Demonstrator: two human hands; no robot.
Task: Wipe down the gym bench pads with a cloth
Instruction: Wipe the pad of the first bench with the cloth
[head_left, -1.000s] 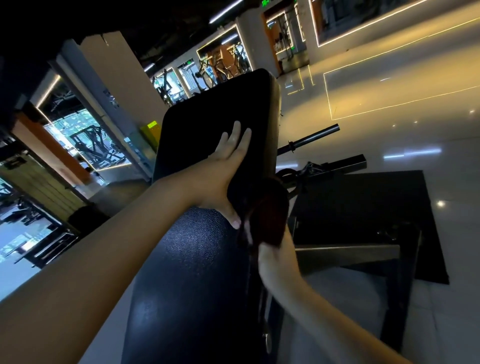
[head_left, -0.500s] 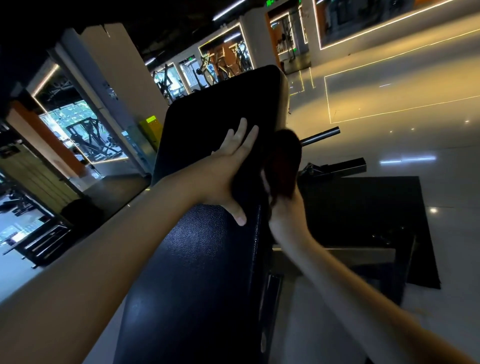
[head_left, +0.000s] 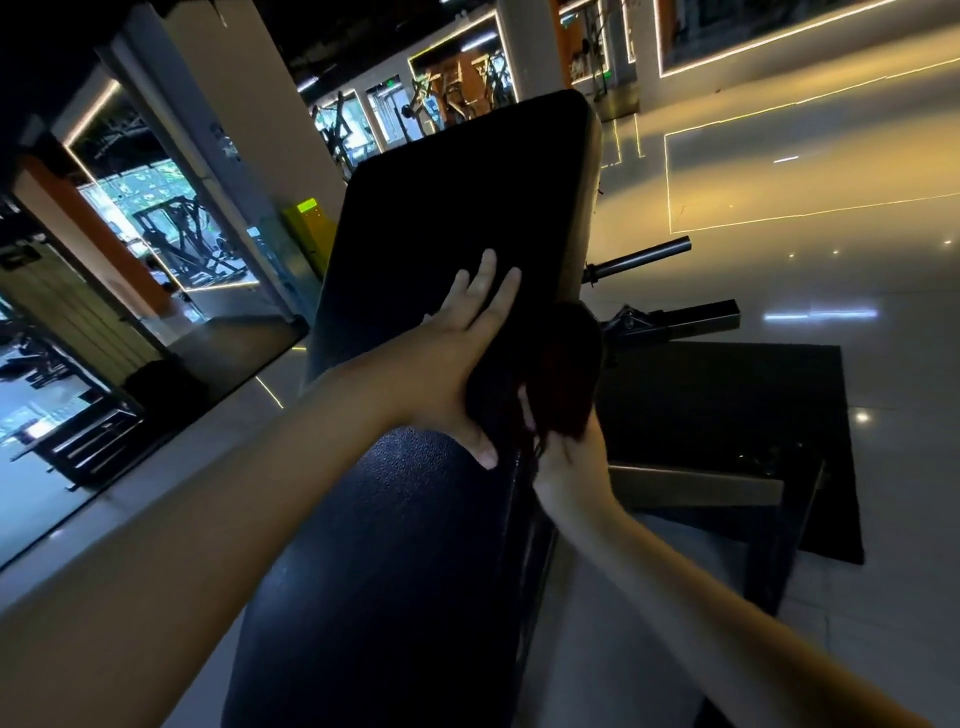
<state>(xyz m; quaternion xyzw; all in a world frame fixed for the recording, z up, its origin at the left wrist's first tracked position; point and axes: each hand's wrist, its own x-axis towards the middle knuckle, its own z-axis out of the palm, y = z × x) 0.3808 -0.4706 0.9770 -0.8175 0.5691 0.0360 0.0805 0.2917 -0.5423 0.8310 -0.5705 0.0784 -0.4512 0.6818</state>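
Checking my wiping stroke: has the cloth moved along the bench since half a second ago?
Yes. The cloth in the right hand slid down the side of the back pad, away from the black bar, toward the seat pad.

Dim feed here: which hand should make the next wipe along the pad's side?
Right. The right hand grips the cloth against the side edge of the back pad; the left hand lies flat on the pad's face, holding nothing.
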